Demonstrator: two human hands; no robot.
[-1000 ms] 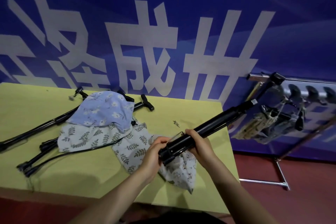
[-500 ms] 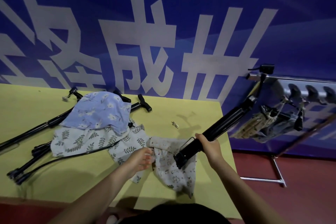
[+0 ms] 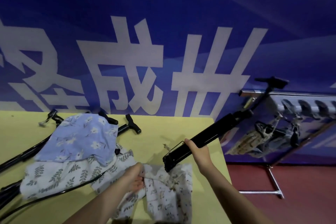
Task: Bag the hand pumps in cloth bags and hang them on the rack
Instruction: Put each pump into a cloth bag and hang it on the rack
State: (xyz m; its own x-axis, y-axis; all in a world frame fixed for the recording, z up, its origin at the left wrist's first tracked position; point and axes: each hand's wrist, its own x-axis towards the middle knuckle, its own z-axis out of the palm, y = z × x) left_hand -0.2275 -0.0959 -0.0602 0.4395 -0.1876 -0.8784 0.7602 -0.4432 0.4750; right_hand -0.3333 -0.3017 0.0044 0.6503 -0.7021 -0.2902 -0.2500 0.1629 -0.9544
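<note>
Bagging step. Your right hand [image 3: 197,152] fingers wrap the hand pump [image 3: 203,137], held slanted, its foot just above the cloth bag [image 3: 169,187] on the worktop [image 3: 152,132]. Your left hand [image 3: 133,176] pinches the bag's edge. Next: open the mouth, slide the foot in.

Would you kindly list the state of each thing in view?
Held pump: gripped by right hand, tilted, base over the bag.
Patterned bag: on table, mouth pinched by left hand.
Blue bag: lying flat, empty.
Rack: bagged pumps hanging.
</note>
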